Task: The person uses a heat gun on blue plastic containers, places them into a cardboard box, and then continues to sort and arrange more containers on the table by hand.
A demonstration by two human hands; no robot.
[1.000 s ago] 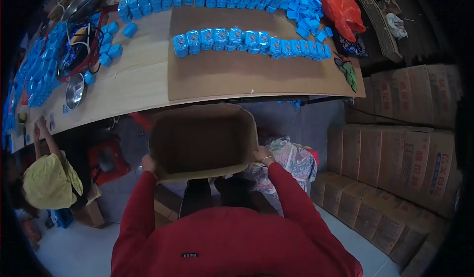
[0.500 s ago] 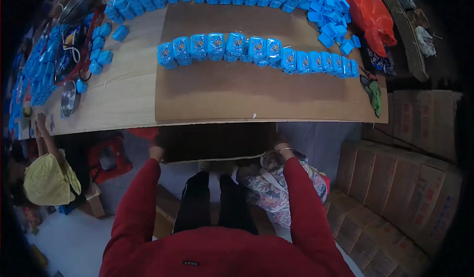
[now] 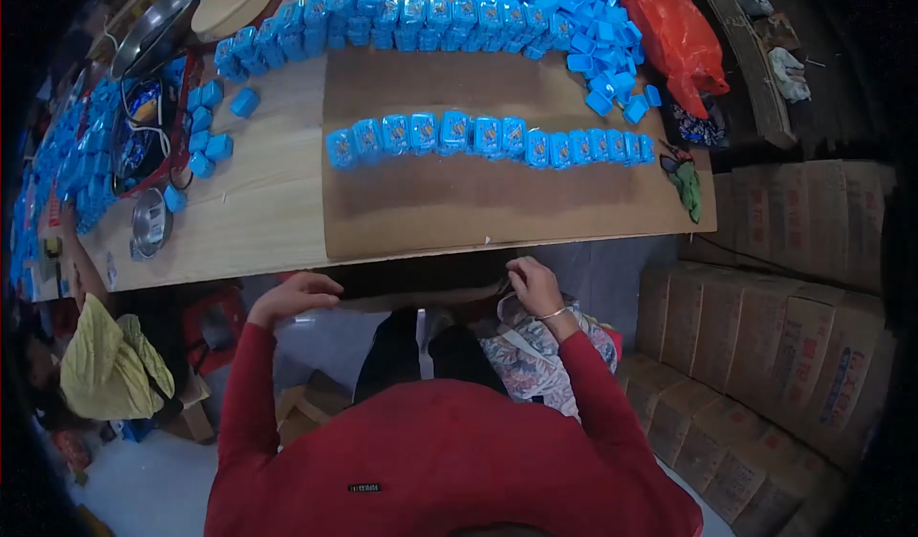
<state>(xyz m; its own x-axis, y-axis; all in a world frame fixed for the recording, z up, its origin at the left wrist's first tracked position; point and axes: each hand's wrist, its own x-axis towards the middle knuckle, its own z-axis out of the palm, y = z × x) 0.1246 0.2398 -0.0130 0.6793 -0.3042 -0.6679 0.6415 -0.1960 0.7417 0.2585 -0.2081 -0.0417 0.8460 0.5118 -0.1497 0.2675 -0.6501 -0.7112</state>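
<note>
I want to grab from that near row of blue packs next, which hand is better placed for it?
Probably the right. The right hand rests at the table edge below the row of blue packs, touching the cardboard box rim. The left hand hovers farther left, beyond the row's end.

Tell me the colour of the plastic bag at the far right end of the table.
The plastic bag is red-orange, clearest in the head view.
</note>
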